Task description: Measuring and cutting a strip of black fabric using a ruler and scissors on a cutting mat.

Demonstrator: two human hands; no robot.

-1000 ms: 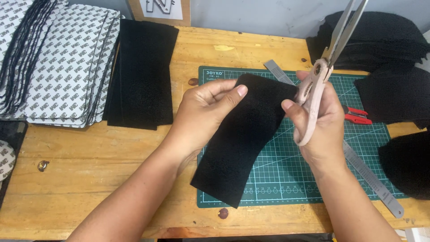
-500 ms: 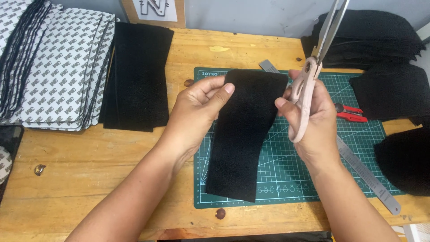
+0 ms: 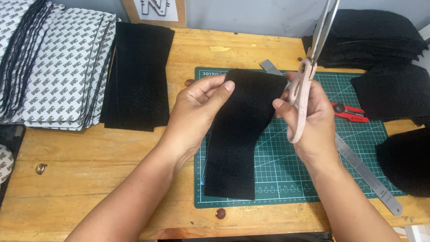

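Left hand pinches top-left edge of black fabric strip, frame centre, hanging over green cutting mat. Right hand pinches strip's right edge, pink scissors hooked on fingers, blades pointing up. Judgement: keep strip taut, blades clear of fingers.

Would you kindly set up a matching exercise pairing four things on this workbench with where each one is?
Things:
1. black fabric strip
2. scissors
3. steel ruler
4. patterned backing sheets

Places:
A. stacked at the far left of the wooden table
B. held up in the right hand, blades pointing away
C. pinched between both hands above the green cutting mat, left hand on its left edge
D. lying slantwise across the mat's right side

Pairs: 1-C, 2-B, 3-D, 4-A
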